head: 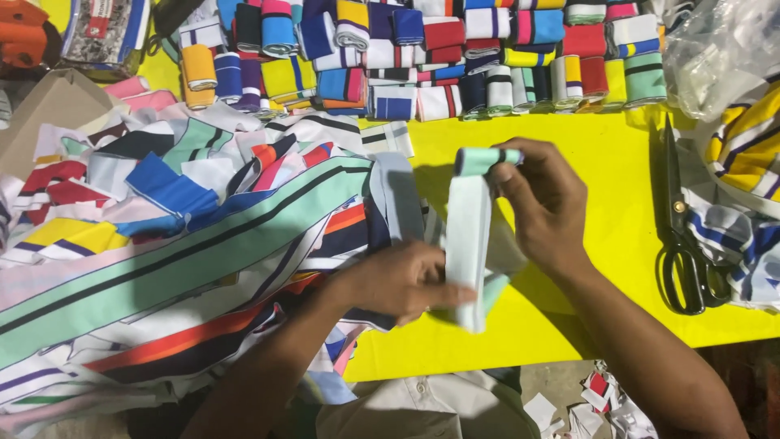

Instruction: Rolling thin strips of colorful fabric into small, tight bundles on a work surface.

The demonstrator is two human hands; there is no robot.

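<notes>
1. While the left hand [402, 280] has its grip pinched on the lower part of a folded knit strip [469, 236], white with a mint end, the strip stands near the centre of view above the yellow desk [601, 171].
2. The right hand [544, 203], at 3 o'clock of the strip, has its grip pressed together on the mint top fold.
3. A heap of loose striped strips [162, 236] lies at 9 o'clock of the hands.
4. Rows of folded coloured strips [455, 57] lie at 12 o'clock.
5. Black scissors [681, 236] lie on the desk at 3 o'clock, well apart from the right hand.
6. A clear plastic bag [723, 49] sits at 1 o'clock.
</notes>
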